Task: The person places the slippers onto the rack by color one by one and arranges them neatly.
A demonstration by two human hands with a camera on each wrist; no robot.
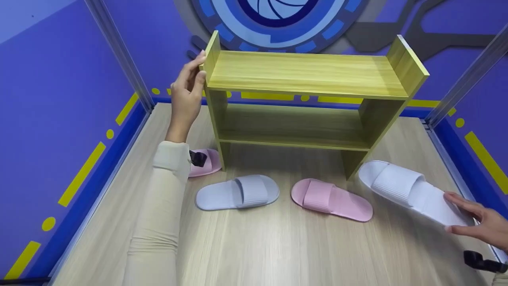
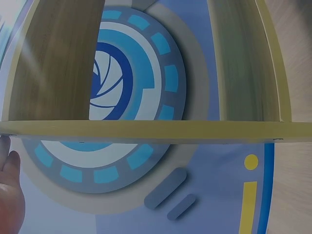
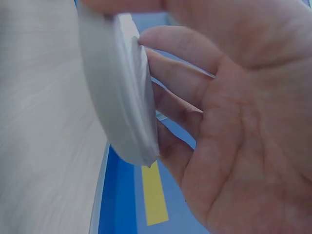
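Observation:
My left hand [image 1: 187,93] is raised to the left side panel of a light wooden shelf [image 1: 293,73], fingertips and thumb against its outer face near the top. In the left wrist view the fingers [image 2: 10,168] meet the panel's edge at the far left. My right hand [image 1: 486,224] pinches the heel end of a white slipper [image 1: 401,186], thumb on one side and fingers on the other. Its toe points toward the shelf's right front foot. In the right wrist view the slipper [image 3: 119,92] stands edge-on between thumb and fingers.
A pink slipper [image 1: 351,202] and another white slipper [image 1: 216,195] lie on the wooden surface [image 1: 285,254] before the shelf. A second pink slipper [image 1: 213,161] lies at its left, partly behind my sleeve. Blue panels [image 1: 75,119] enclose the back and sides.

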